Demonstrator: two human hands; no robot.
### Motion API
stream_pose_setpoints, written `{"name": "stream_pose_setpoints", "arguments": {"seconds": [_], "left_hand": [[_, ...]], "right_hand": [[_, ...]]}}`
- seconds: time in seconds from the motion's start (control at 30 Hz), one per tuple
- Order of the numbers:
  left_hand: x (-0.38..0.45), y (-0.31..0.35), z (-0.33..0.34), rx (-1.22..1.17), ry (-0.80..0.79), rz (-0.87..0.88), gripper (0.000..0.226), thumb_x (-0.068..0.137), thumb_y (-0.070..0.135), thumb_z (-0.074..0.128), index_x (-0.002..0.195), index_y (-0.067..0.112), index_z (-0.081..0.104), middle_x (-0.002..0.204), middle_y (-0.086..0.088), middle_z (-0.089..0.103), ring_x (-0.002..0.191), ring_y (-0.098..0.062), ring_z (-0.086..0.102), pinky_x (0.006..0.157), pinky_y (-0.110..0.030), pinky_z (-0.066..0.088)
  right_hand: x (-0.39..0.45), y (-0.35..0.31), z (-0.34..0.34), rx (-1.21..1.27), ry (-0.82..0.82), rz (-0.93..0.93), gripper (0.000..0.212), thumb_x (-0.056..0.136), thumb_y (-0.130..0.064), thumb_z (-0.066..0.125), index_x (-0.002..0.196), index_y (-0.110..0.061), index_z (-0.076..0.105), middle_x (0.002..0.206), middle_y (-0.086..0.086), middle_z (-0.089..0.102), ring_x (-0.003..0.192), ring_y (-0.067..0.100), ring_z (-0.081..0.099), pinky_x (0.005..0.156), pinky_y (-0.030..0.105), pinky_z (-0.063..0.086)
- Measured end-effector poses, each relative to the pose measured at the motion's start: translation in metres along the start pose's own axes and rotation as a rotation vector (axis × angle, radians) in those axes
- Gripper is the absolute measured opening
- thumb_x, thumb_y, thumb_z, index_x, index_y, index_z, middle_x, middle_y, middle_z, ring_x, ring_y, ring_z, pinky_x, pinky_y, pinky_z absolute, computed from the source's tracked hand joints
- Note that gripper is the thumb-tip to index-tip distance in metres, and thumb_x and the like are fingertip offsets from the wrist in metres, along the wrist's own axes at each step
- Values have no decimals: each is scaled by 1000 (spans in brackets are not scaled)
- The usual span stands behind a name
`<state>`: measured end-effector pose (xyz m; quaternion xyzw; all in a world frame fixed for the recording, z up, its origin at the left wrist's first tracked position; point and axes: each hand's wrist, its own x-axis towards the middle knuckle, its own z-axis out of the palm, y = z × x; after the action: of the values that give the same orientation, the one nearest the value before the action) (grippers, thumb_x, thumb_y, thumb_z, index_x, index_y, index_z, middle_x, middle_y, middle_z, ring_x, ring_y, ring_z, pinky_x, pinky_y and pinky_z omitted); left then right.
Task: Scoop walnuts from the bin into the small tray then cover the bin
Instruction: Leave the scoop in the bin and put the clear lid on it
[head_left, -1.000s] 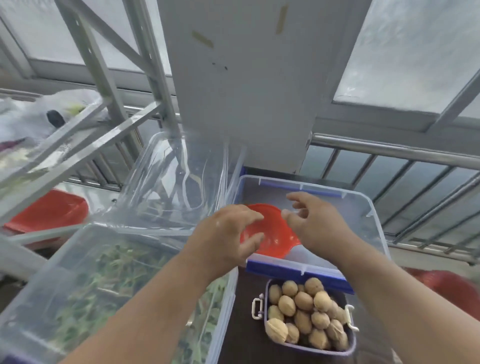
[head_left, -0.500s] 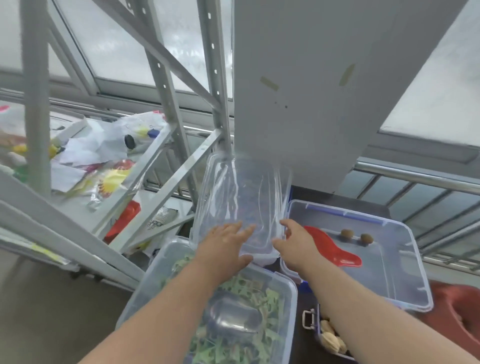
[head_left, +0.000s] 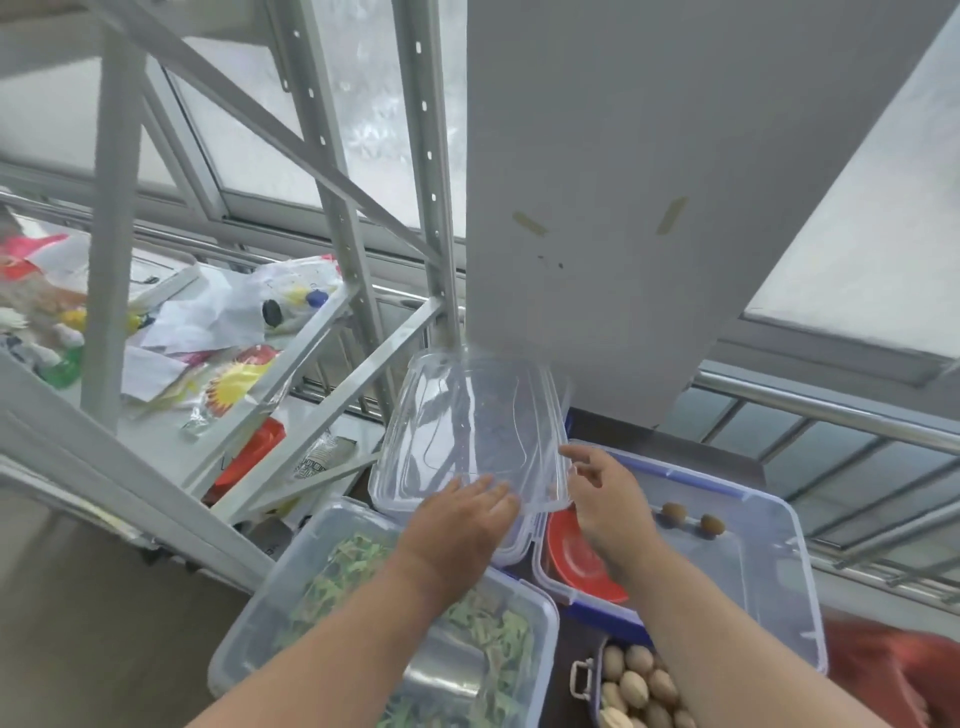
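1. Both hands have reached the clear lid (head_left: 467, 431): left hand (head_left: 457, 525) flat, fingers together on its near edge; right hand (head_left: 602, 499) spread beside it.
2. Lid leans, long axis running away, beside the bin (head_left: 769, 571).
3. Dark table (head_left: 675, 447), window behind.

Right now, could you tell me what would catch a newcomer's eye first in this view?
Both hands, left hand and right hand, reach to a clear lid propped upright at centre. Right of it, the nearly empty bin holds a red scoop and two walnuts. The small tray, bottom edge, is full.
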<state>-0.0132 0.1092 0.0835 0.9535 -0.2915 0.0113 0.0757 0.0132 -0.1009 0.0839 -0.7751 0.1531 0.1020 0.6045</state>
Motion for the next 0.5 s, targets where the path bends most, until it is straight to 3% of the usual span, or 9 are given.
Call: {"name": "stream_pose_setpoints", "arguments": {"seconds": [0.07, 0.13, 0.17, 0.27, 0.4, 0.5], "left_hand": [[4, 3, -13, 31, 129, 22, 49, 72, -10, 66, 113, 13, 77, 111, -4, 82, 103, -23, 80, 78, -39, 67], [11, 8, -36, 20, 171, -18, 39, 75, -6, 57, 103, 15, 74, 94, 3, 79, 76, -22, 78, 52, -34, 61], [14, 10, -48, 3, 183, -36, 37, 76, -7, 57, 102, 15, 72, 88, 4, 76, 68, -23, 74, 47, -34, 57], [22, 17, -81, -27, 262, -44, 38, 75, -9, 67, 104, 15, 70, 77, 5, 73, 58, -26, 69, 45, -33, 54], [28, 35, -126, -92, 378, 17, 37, 80, -4, 73, 111, 16, 72, 77, 0, 77, 61, -30, 72, 50, -37, 58], [28, 47, -160, -184, 476, 68, 36, 88, 0, 71, 119, 17, 70, 88, 1, 81, 76, -25, 80, 58, -39, 63]], "right_hand": [[-6, -12, -9, 48, -25, -47, 33, 111, -14, 47, 122, -34, 71, 77, 6, 66, 53, 20, 48, 47, 29, 46], [-14, -28, -15, 113, -45, -95, 30, 111, -25, 49, 117, -41, 74, 97, 5, 73, 76, 26, 69, 71, 43, 63], [-17, -33, -19, 158, -52, -122, 27, 111, -29, 51, 118, -42, 74, 111, 3, 74, 93, 28, 74, 85, 50, 63], [-24, -54, -35, 295, -63, -255, 28, 110, -31, 54, 135, -39, 65, 128, 0, 73, 115, 26, 72, 101, 49, 57], [-29, -76, -61, 415, -68, -340, 40, 112, -23, 49, 150, -35, 50, 137, 2, 69, 121, 26, 68, 92, 39, 57], [-35, -84, -82, 444, -28, -313, 45, 112, -18, 48, 153, -37, 50, 150, 2, 58, 127, 19, 65, 89, 33, 58]]}}
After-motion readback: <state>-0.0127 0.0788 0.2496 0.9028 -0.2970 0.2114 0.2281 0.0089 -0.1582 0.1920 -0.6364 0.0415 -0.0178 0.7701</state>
